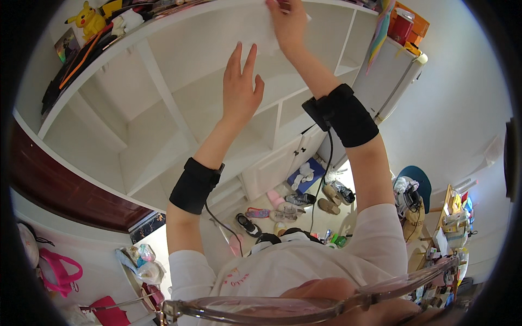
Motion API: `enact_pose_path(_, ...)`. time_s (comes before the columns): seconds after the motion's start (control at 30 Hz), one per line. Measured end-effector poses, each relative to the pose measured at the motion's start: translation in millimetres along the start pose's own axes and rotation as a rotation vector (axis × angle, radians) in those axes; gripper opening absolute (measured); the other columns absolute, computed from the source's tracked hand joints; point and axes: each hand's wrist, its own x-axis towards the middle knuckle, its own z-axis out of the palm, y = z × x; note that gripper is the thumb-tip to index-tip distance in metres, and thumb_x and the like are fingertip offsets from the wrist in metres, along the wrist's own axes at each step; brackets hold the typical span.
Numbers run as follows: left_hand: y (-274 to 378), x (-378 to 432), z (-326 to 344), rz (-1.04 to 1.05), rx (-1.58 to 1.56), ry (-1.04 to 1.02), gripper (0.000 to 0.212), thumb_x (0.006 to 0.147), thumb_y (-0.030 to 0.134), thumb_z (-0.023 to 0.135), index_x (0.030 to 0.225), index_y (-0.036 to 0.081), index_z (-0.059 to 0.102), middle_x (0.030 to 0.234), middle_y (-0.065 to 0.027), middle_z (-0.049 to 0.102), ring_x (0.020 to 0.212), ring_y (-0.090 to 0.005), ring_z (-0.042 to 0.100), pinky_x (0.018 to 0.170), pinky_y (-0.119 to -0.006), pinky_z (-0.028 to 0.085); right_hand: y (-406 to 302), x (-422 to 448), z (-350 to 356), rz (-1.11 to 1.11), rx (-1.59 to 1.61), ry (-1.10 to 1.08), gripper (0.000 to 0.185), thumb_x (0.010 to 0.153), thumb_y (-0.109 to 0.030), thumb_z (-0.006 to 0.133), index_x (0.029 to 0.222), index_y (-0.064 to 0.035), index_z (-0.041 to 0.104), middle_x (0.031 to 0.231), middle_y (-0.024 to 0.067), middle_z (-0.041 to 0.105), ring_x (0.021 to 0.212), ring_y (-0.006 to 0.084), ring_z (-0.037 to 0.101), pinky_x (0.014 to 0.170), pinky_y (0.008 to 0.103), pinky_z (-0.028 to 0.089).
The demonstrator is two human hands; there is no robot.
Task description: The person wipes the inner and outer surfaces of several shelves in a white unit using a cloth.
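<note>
My left hand [242, 87] is raised in front of a white shelf unit [155, 81], its fingers apart and nothing in them. Higher up and to the right, my right hand [288, 26] is at the unit's top edge, its fingers bent and partly cut off by the picture's rim. A thin white cloth or tissue [265, 34] shows blurred beside and behind that hand, which appears to grip it. The compartments below the hands have pale inner walls. Black bands [195, 185] with cables are wrapped around both forearms.
A yellow plush figure [90, 20] and other items crowd the shelf top at left. A red container [401, 28] stands on a white refrigerator [379, 77] at right. Several shoes [299, 199] and a blue box [308, 175] lie on the floor below. A cluttered table [446, 224] stands at right.
</note>
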Motion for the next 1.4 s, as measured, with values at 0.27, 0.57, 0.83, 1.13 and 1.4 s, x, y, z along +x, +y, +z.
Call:
enact_pose_path(0.27, 5.1, 18.7, 1.5, 0.093, 0.085, 0.065, 0.065, 0.078, 0.004, 0.052, 0.139, 0.009, 0.029, 0.145, -0.0154, 0.024, 0.131, -0.0355, 0.026, 0.104, -0.045, 0.026, 20.3, 14.0, -17.3, 0.113, -0.012, -0.026, 0.017, 0.080, -0.011, 0.065, 0.094, -0.0002, 0.061, 0.084, 0.0113, 0.064, 0.075, 0.0193, 0.061, 0.068, 0.0291, 0.049)
enact_pose_path(0.57, 3.2, 20.7, 2.1, 0.091, 0.192, -0.010, 0.069, 0.075, 0.003, 0.054, 0.139, 0.005, 0.029, 0.144, -0.0165, 0.025, 0.131, -0.0345, 0.027, 0.105, -0.044, 0.026, 40.9, 10.4, -10.5, 0.188, 0.032, 0.016, 0.024, 0.081, -0.015, 0.064, 0.101, -0.0021, 0.059, 0.092, 0.0122, 0.061, 0.084, 0.0230, 0.059, 0.076, 0.0329, 0.048)
enact_pose_path(0.83, 8.7, -3.9, -6.2, -0.006, 0.196, 0.114, 0.071, 0.072, 0.001, 0.056, 0.137, 0.001, 0.027, 0.140, -0.0215, 0.027, 0.128, -0.0401, 0.028, 0.104, -0.045, 0.027, -30.7, -13.3, 15.4, -0.103, 0.246, -0.298, 0.012, 0.078, -0.006, 0.066, 0.089, -0.0036, 0.065, 0.087, 0.0078, 0.061, 0.074, 0.0203, 0.061, 0.067, 0.0298, 0.049)
enact_pose_path(1.13, -15.8, -57.3, -134.2, 0.004, 0.602, 0.166, 0.065, 0.075, -0.003, 0.055, 0.135, 0.000, 0.031, 0.139, -0.0203, 0.030, 0.126, -0.0388, 0.032, 0.101, -0.044, 0.030, -109.2, -51.8, 92.3, -0.506, 0.467, -0.545, 0.015, 0.075, -0.003, 0.064, 0.090, -0.0068, 0.065, 0.089, 0.0053, 0.058, 0.079, 0.0242, 0.057, 0.068, 0.0321, 0.047)
enact_pose_path(1.4, -10.1, -110.1, -123.7, -0.231, 0.522, -0.043, 0.061, 0.078, -0.003, 0.052, 0.135, -0.002, 0.031, 0.138, -0.0211, 0.032, 0.124, -0.0371, 0.036, 0.098, -0.041, 0.036, -73.5, -161.8, 71.8, -0.385, 0.461, -0.591, 0.017, 0.075, 0.000, 0.063, 0.090, -0.0070, 0.064, 0.089, 0.0057, 0.057, 0.078, 0.0224, 0.056, 0.066, 0.0315, 0.047)
